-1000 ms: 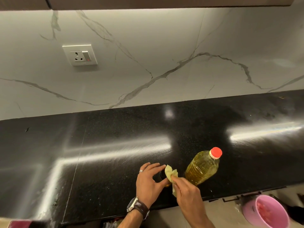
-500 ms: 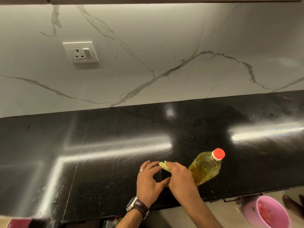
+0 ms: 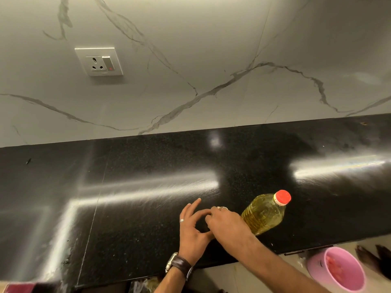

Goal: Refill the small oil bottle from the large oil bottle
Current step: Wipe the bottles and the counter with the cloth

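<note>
Covering the small oil bottle (almost hidden, beside the capped large oil bottle on the black surface), the right hand had moved over its top, cloth gone from view, fingers unreadable, while the left hand gripped it, suggesting wiping was ending.

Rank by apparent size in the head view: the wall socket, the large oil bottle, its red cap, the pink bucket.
1. Large oil bottle and pink bucket: similar, and the bucket is cut off, so unranked.
2. Wall socket.
3. Red cap.
</note>
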Available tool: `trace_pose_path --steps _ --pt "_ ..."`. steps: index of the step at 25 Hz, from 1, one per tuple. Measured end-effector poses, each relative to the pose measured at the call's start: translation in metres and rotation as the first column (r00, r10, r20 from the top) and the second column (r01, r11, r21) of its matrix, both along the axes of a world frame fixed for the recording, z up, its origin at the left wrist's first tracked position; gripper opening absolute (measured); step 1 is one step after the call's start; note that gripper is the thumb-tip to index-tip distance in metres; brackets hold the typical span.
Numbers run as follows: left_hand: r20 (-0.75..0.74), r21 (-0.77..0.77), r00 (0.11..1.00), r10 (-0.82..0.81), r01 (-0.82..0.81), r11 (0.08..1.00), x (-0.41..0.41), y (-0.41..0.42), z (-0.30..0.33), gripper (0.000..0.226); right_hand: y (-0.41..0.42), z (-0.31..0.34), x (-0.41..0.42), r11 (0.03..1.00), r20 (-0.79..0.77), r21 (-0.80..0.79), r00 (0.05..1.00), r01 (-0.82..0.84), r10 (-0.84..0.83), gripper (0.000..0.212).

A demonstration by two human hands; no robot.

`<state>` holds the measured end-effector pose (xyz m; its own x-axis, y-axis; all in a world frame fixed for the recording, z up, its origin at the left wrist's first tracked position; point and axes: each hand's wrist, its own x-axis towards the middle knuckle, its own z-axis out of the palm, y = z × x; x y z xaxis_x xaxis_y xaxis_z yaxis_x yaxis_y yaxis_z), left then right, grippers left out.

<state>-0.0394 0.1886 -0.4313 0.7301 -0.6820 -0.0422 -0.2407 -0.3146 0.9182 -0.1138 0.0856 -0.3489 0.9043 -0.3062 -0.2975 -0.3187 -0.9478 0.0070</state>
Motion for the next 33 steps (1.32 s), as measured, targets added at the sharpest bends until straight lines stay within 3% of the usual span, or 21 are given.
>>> trace_pose_path --steps 3,8,12,15,18,20,23,25,30,33 --pt "0.028 0.013 0.999 -0.028 0.028 1.0 0.007 -0.001 0.002 0.053 0.001 0.001 -0.001 0.998 -0.013 -0.02 0.998 -0.066 0.066 0.033" --pt "0.101 0.024 0.994 -0.03 0.028 0.999 0.008 0.001 0.001 0.049 -0.005 0.0 -0.02 0.996 0.075 0.055 0.995 -0.071 0.066 0.044" --pt "0.207 0.045 0.977 -0.045 0.036 0.998 0.006 -0.002 0.0 0.042 -0.015 0.001 -0.02 0.959 0.261 0.281 0.958 0.044 -0.12 0.048" --pt "0.2 0.046 0.979 -0.044 0.036 0.998 0.006 -0.001 0.001 0.042 -0.017 -0.006 -0.028 0.835 0.374 0.525 0.837 0.165 -0.4 0.043" --pt "0.184 0.064 0.981 -0.056 0.045 0.997 0.007 -0.002 0.006 0.044 -0.012 -0.024 -0.039 0.639 0.411 0.731 0.592 0.24 -0.693 0.04" --pt "0.17 0.051 0.984 -0.061 0.053 0.997 0.006 -0.003 0.009 0.043 -0.003 -0.034 -0.038 0.594 0.429 0.754 0.473 0.281 -0.769 0.04" --pt "0.089 -0.008 0.993 -0.081 0.082 0.997 0.006 -0.003 0.013 0.043 0.019 -0.049 -0.038 0.715 0.52 0.602 0.504 0.356 -0.689 0.045" --pt "-0.002 -0.054 0.992 -0.124 0.124 0.991 0.007 -0.004 0.014 0.043 0.03 -0.061 -0.045 0.733 0.507 0.559 0.54 0.388 -0.672 0.054" --pt "-0.05 -0.078 0.99 -0.131 0.127 0.989 0.012 0.003 0.018 0.043 0.032 -0.077 -0.049 0.585 0.408 0.74 0.469 0.332 -0.783 0.052" --pt "-0.05 -0.047 0.991 -0.126 0.123 0.991 0.019 0.012 0.017 0.041 0.031 -0.081 -0.044 0.593 0.403 0.742 0.5 0.311 -0.767 0.047"
